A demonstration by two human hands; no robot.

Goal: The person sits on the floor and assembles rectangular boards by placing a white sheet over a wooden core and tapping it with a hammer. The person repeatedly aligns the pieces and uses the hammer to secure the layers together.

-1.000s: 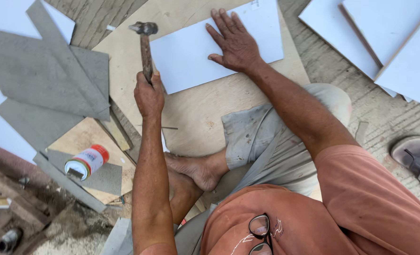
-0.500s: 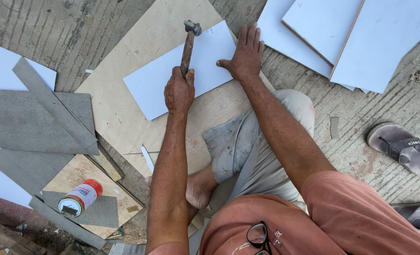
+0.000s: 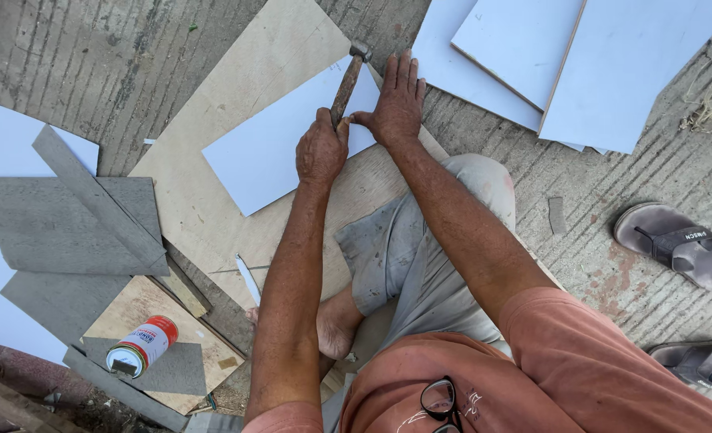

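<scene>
A wooden-handled hammer [image 3: 346,84], its metal head toward twelve o'clock, lies over the far corner of a pale blue-white sheet [image 3: 272,148] on a tan board [image 3: 211,216], gripped in the left hand's [image 3: 320,150] closed fist. Just beside it at three o'clock, the right hand [image 3: 396,104] presses flat, fingers together, on the same corner. Grey panels [image 3: 59,224] lie at nine o'clock, a red-and-white can [image 3: 141,346] at seven, a sandal [image 3: 676,244] at four.

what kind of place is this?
Likely an informal outdoor carpentry spot: ribbed concrete floor, cut white laminate sheets and a plywood board laid on it, hammer in the left hand.
</scene>
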